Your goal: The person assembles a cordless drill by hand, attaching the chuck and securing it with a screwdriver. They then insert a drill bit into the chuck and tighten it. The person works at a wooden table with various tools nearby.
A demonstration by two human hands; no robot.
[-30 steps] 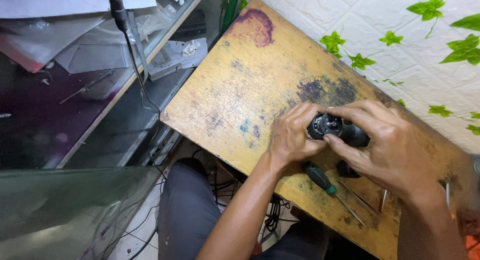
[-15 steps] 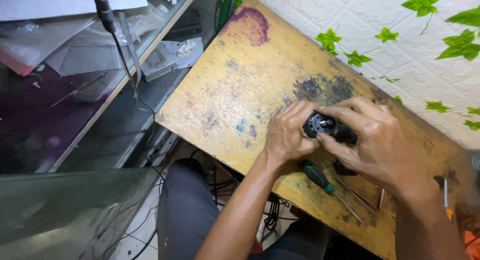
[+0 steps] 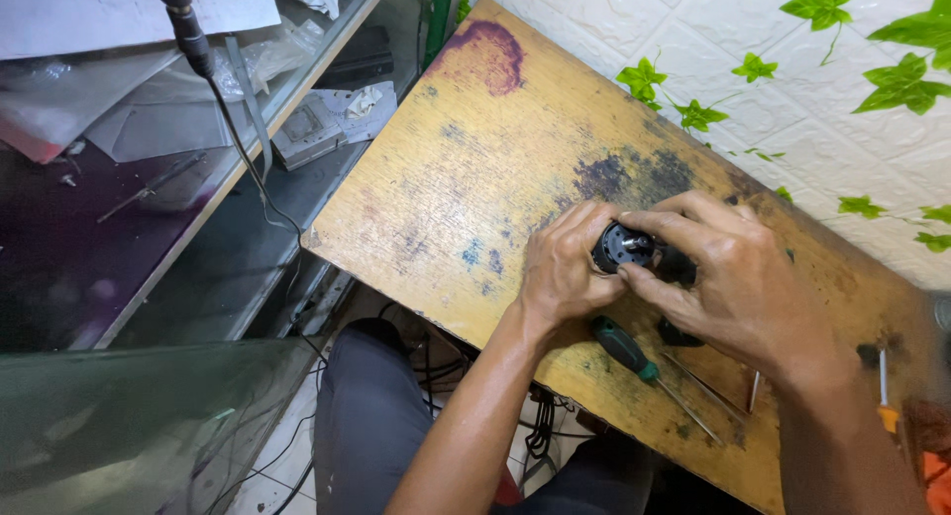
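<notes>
Together, both hands are gripping a small black device (image 3: 626, 248) with a round, metal-faced end, holding it just above the worn wooden tabletop (image 3: 475, 158), toward its near edge. The left hand (image 3: 567, 267) is curling its fingers closed around the round end from the left side, while the right hand (image 3: 738, 282) is wrapping over the rest of the body from the right, its index finger lying across the top and its thumb pressing in beneath. The two hands are nearly touching each other around the device, so most of it is hidden. A screwdriver with a dark green handle (image 3: 622, 347) is lying on the tabletop just below the hands, close to the near edge, its thin shaft pointing away to the right. Another slim tool with an orange grip (image 3: 885, 401) is resting near the right end of the tabletop, beside the right forearm. Off the left edge, a glass shelf (image 3: 248, 139) is carrying papers and clear plastic, and a black cable (image 3: 233, 129) is hanging down in front of it.
</notes>
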